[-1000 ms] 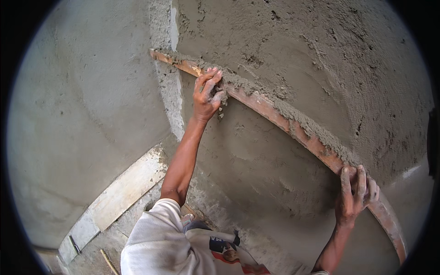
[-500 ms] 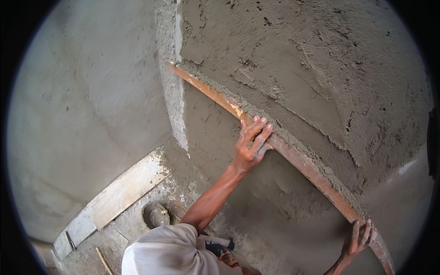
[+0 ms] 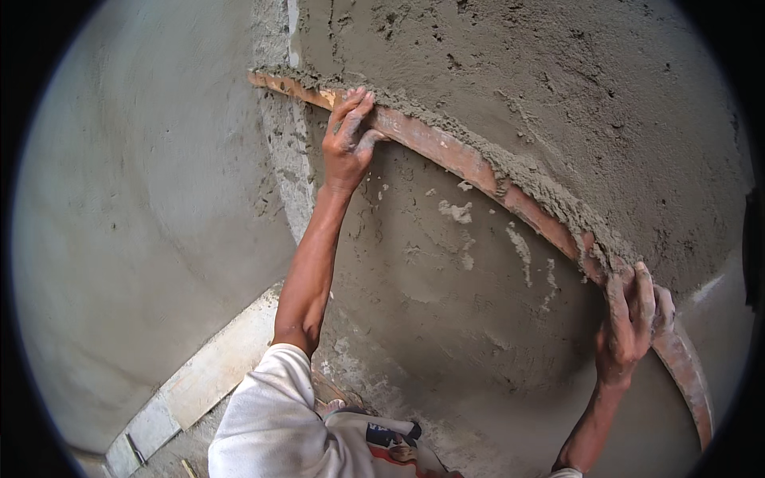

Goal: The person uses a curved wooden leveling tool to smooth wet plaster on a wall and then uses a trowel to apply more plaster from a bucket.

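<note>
A long reddish-brown bar runs from the upper left of the frame, across the middle, down to the lower right, where it looks bent near the curved rim of the view. Both hands grip it. The left hand, at upper centre-left, is closed over the bar near its upper end, fingers reaching over the top edge and thumb toward the lower edge. The right hand, at the right of the frame, clasps the bar nearer its lower end, fingers bent over the upper edge.

Wet mortar is heaped along the bar's upper edge between the hands and beyond the left one. The bar lies against a grey plastered wall, coarse and pitted at upper right, smoother below, with pale splashes just under the bar's middle. A smoother grey wall fills the left, and a rough pale strip separates the two. At lower left lies a whitish board; a light shirt shows at the bottom.
</note>
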The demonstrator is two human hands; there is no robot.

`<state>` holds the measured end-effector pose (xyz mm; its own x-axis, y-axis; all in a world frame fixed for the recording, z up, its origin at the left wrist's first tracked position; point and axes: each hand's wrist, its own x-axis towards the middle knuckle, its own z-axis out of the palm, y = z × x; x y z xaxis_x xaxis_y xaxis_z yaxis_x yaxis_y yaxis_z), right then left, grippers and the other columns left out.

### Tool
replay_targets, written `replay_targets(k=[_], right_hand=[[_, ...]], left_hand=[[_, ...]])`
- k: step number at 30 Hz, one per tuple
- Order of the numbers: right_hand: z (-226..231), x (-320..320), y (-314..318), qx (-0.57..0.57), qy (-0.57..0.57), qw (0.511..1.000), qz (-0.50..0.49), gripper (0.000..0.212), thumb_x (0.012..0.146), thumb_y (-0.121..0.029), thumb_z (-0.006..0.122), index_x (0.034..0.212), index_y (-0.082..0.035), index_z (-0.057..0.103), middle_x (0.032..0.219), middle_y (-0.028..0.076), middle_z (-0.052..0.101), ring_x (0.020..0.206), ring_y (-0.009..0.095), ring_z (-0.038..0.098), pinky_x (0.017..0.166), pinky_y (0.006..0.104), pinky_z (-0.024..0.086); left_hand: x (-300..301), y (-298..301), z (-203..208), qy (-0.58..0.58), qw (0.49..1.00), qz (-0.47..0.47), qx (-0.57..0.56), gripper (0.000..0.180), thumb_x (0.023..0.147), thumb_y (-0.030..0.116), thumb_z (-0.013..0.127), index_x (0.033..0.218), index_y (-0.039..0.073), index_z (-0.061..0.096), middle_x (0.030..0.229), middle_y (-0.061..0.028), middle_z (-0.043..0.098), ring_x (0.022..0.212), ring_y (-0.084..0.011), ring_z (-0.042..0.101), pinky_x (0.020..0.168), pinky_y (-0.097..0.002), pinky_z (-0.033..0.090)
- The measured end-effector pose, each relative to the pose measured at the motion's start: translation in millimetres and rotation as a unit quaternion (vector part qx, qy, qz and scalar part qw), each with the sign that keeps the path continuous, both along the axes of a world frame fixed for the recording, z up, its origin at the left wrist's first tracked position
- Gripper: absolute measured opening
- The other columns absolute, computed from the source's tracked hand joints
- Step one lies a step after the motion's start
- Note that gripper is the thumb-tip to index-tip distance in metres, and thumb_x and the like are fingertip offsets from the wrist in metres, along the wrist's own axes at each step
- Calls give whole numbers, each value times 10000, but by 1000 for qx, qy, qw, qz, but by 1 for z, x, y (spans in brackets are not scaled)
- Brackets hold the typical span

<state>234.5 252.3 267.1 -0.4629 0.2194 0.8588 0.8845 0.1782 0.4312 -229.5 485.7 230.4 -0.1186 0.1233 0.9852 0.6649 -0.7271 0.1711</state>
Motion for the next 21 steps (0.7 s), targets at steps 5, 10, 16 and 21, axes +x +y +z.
replay_targets(k=[5, 10, 16, 21], right_hand=[[-16, 0, -4, -19, 26, 999, 27, 459, 829, 96, 767, 1223, -132, 829, 1423, 121, 702, 1188, 362, 604, 1032, 497, 449], [-75, 90, -71, -45, 21, 997, -64, 534, 817, 156, 716, 1257, -131, 811, 1479, 118, 670, 1261, 401, 570, 1076, 540, 433], [-162, 181, -122, -39, 4, 993, -109, 525, 829, 153, 654, 1288, -73, 769, 1522, 184, 631, 1313, 451, 561, 1101, 579, 445], [-136, 167, -115, -59, 17, 993, -99, 317, 959, 69, 648, 1232, -33, 774, 1497, 237, 638, 1247, 508, 588, 1063, 605, 472]], left_hand=[[-4, -20, -2, 18, 999, 17, -20, 683, 809, 24, 879, 1455, 107, 671, 1487, -107, 639, 1484, -349, 539, 1243, -483, 481], [89, -64, -56, 37, 997, -4, -66, 728, 797, 64, 900, 1478, 137, 654, 1548, -99, 597, 1503, -368, 516, 1247, -516, 458], [180, -117, -130, 20, 995, -16, -98, 693, 820, 3, 864, 1468, 157, 674, 1548, -95, 607, 1515, -361, 515, 1283, -596, 358], [159, -99, -99, 13, 998, -17, -65, 650, 842, -88, 793, 1438, 157, 707, 1535, -92, 627, 1515, -359, 520, 1296, -585, 324]])
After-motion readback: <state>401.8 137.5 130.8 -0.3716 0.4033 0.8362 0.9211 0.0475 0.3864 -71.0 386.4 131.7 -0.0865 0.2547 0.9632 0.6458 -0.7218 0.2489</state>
